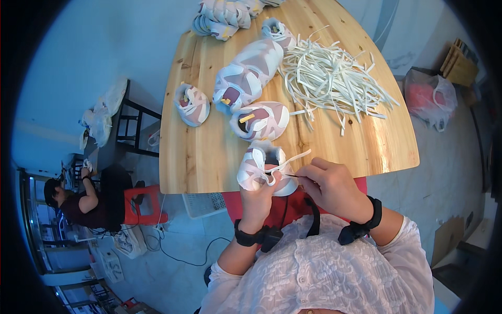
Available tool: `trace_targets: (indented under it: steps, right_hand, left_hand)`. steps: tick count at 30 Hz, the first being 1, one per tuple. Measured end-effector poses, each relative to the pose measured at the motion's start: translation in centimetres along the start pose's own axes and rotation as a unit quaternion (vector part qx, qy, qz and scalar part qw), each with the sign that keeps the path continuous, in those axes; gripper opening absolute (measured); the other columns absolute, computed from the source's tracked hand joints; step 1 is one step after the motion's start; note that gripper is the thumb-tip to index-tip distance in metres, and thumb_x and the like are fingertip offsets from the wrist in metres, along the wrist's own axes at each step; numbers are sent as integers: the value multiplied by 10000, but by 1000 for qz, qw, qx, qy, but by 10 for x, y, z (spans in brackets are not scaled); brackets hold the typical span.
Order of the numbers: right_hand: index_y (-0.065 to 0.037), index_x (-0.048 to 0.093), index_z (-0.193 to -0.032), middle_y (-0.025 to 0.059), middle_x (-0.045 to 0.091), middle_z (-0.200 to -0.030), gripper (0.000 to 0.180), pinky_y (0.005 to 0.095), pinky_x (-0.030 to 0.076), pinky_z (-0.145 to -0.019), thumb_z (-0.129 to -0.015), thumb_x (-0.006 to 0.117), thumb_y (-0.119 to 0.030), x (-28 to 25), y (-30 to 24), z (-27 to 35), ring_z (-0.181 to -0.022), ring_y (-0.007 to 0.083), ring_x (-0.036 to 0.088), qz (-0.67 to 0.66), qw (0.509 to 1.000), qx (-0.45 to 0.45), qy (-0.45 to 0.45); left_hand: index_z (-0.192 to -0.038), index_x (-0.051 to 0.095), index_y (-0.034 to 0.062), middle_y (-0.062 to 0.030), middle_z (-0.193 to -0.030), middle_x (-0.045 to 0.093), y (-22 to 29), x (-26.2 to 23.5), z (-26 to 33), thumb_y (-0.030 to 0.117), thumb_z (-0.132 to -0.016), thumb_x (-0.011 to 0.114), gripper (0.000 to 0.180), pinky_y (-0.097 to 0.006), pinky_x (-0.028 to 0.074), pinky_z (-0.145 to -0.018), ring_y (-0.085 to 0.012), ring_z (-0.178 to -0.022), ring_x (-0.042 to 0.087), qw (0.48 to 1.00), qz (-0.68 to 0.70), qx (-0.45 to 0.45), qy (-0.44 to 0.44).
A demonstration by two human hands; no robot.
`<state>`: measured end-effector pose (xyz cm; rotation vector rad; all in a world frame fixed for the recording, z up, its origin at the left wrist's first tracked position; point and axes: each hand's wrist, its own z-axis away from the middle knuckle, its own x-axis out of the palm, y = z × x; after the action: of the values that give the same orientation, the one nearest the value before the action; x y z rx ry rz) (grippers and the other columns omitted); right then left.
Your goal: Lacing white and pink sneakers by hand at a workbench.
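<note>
Where visible, shoe-upper (252, 171) against fingers (272, 183)

At least five shoe uppers (252, 167) show, the nested ones uncountable, beside one heap of white laces (327, 78). One left hand (255, 205), one right hand (334, 187), two black wristbands (375, 210), one thin dark tool (292, 176), one desk (185, 157), one co-worker (83, 208).

Stretches out as a pale wood table (361, 146). Bears a heap of white laces (334, 78) at right, a row of shoe uppers (251, 73) mid-table, one upper (269, 121) just nearer, another upper (277, 34) just beyond, a lone upper (194, 109) at left. Carries, at the far end, apparently stacked uppers (227, 18), partly cut off.
</note>
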<state>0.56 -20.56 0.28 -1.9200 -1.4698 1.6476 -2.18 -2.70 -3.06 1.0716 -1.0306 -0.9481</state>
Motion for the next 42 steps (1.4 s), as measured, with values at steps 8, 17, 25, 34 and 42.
trace_targets:
  steps: [8, 17, 25, 34, 42]
  right_hand:
    - [-12, 597, -810, 132, 556, -700, 84, 403, 471, -550, -773, 636, -77, 6, 6, -2, -619, 326, 579, -37, 999, -5, -12]
    - [37, 596, -796, 223, 579, -664, 102, 436, 471, -584, -806, 595, -64, 1, 2, -9, -630, 395, 591, -101, 991, 36, -82]
    - [43, 549, -741, 216, 564, -619, 126, 445, 470, -574, -807, 576, -60, 2, 4, -11, -604, 387, 591, 8, 995, 22, -94]
    - [41, 523, -800, 237, 557, -606, 119, 446, 475, -528, -759, 594, -45, 5, 5, -12, -572, 399, 582, 66, 987, 26, -144]
    - [23, 544, -851, 149, 603, -648, 117, 378, 458, -447, -813, 539, -88, 26, 39, -15, -529, 260, 610, -292, 881, 298, -225]
  left_hand:
    - [-1035, 551, -17, -71, -942, 606, -3, 1, 1, 6, -838, 639, 217, -243, 521, -723, -113, -842, 595, 998, -30, 47, -18]
    - [-1027, 559, -22, -66, -940, 607, -4, 1, 2, 0, -834, 646, 213, -237, 515, -713, -103, -834, 591, 998, -37, 56, -14]
    - [-1100, 547, -33, -85, -983, 609, -7, -1, -2, -40, -806, 636, 307, -271, 507, -760, -134, -891, 596, 992, -64, 57, -90]
    - [-1105, 540, -14, -87, -1036, 604, -20, 6, -1, -19, -819, 628, 300, -276, 504, -770, -148, -913, 597, 995, -63, 45, -68]
    - [-1018, 583, -4, -104, -912, 631, -28, 17, 1, 13, -817, 627, 206, -305, 499, -705, -188, -817, 622, 969, -163, 184, -19]
